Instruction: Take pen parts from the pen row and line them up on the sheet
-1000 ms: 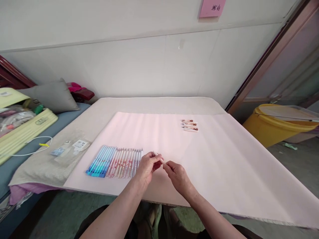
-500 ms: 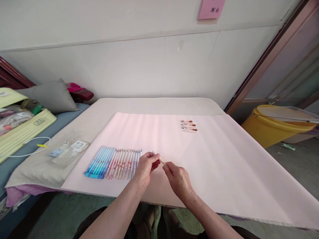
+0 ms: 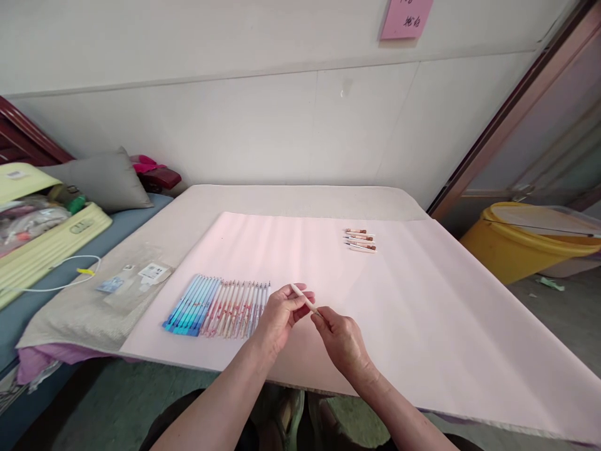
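L hand (image 3: pixel 280 314), R hand (image 3: pixel 342 339) pinch thin cream pen (image 3: pixel 304 299). Blue-pink pen row (image 3: pixel 218 305) lies left of grip; four brown-tipped bits (image 3: pixel 360 240) beyond.

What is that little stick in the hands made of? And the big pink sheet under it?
The stick looks like smooth cream plastic, maybe a pen: thin, straight, evenly coloured. The pink sheet seems matte paper, perhaps thin cloth; faint fold creases cross it.

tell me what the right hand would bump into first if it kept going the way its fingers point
The right hand points up-left along the thin pale stick it pinches, so it would most likely meet the left hand first, which holds the same stick.
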Demonstrator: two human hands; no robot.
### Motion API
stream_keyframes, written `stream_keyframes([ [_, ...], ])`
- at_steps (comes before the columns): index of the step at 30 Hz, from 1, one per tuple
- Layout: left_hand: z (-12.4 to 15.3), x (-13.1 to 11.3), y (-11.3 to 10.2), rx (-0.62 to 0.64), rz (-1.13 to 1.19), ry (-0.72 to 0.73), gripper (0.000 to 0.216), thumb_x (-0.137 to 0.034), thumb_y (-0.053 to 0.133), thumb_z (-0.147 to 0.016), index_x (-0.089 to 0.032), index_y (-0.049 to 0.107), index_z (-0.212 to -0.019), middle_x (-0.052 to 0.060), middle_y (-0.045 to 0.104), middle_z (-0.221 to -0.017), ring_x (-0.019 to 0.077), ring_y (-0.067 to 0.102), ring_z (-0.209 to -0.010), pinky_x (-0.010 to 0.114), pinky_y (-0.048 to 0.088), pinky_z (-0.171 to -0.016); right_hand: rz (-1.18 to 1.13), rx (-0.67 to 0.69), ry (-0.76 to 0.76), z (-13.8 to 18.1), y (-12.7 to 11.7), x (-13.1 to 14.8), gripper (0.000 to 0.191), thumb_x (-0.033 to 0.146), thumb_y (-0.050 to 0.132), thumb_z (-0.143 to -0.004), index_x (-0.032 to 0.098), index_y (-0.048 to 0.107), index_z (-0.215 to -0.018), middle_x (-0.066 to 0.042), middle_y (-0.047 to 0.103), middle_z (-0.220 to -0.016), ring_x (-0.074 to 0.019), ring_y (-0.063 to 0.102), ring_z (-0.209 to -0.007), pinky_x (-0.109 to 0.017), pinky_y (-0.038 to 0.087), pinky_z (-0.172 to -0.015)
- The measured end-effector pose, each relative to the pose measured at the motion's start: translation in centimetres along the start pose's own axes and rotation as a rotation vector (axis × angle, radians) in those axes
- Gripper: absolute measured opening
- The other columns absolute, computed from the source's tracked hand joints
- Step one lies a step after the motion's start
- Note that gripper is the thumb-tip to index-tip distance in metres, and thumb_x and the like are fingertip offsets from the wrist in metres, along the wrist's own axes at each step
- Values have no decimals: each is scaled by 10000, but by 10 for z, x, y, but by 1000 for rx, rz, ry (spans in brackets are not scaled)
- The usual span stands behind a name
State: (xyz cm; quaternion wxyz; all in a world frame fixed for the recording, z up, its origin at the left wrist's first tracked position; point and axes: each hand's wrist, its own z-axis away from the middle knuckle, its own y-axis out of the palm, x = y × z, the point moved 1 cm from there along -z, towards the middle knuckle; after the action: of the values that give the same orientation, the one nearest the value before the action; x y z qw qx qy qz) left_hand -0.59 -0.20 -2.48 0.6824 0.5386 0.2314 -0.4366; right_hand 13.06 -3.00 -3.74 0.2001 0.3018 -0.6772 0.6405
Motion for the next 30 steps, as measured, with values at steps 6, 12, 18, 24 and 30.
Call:
stream_keyframes([
  [6,-1,0,-1,-63,-35,8,200,-234,693,-645,-173,613,-818,73,649,-877,171,603,-857,284,463,-756,35,7,7,0,0,0,246,343,388,-855,225,538,-700,31,498,-503,-113,376,-443,-227,203,-472],
  [12,-7,-5,-10,-222,-109,105,206,-282,719,-611,-152,572,-675,36,636,-729,107,595,-672,201,454,-607,69,11,1,1,-1,1,234,335,405,-841,226,536,-681,33,479,-494,-115,378,-449,-229,211,-474],
  [18,-21,-3,-30,-385,83,84,183,-227,701,-639,-139,557,-711,45,629,-705,82,576,-566,174,449,-501,-116,45,64,-4,-4,-2,265,364,422,-818,216,516,-619,40,398,-483,-110,341,-469,-226,224,-462],
  [24,-18,-1,-25,-348,119,69,137,-199,663,-670,-125,561,-723,80,642,-719,111,602,-616,200,476,-545,-501,65,212,-10,-12,-8,345,448,463,-779,192,423,-551,52,323,-495,-90,279,-469,-225,216,-444],
  [30,-8,11,-10,-223,69,-1,162,-247,666,-676,-129,562,-713,87,656,-765,122,612,-657,226,490,-605,-777,69,316,-9,-11,-6,197,364,521,-717,167,528,-704,34,453,-559,-69,232,-449,-217,180,-422],
])
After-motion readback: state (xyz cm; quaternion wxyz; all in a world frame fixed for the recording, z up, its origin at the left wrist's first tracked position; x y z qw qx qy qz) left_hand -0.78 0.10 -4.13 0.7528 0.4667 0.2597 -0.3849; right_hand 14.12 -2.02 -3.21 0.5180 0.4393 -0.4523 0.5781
